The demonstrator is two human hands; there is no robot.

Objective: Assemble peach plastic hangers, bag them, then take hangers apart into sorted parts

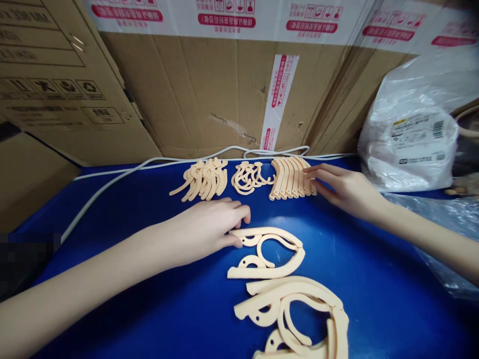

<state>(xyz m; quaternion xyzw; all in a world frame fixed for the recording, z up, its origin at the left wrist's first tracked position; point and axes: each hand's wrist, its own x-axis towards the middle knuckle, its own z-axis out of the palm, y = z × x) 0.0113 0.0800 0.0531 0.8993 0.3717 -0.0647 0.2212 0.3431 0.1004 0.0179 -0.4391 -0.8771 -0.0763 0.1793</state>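
My left hand (211, 224) lies knuckles-up on the blue table (123, 209), its curled fingertips pinching the left end of a peach-coloured curved plastic frame (267, 252). A stack of similar frames (299, 319) lies nearer to me. My right hand (346, 189) reaches to the far row, fingers stretched out and touching the right end of a neat pile of curved strips (292, 177). Left of that pile are a heap of hook-shaped pieces (247, 177) and another pile of curved pieces (205, 178).
Cardboard boxes (209, 85) with red-and-white tape wall off the back and left. A white cable (123, 174) runs along the table's far edge. A white plastic bag (411, 129) with a label sits at the right, clear plastic film (449, 219) below it.
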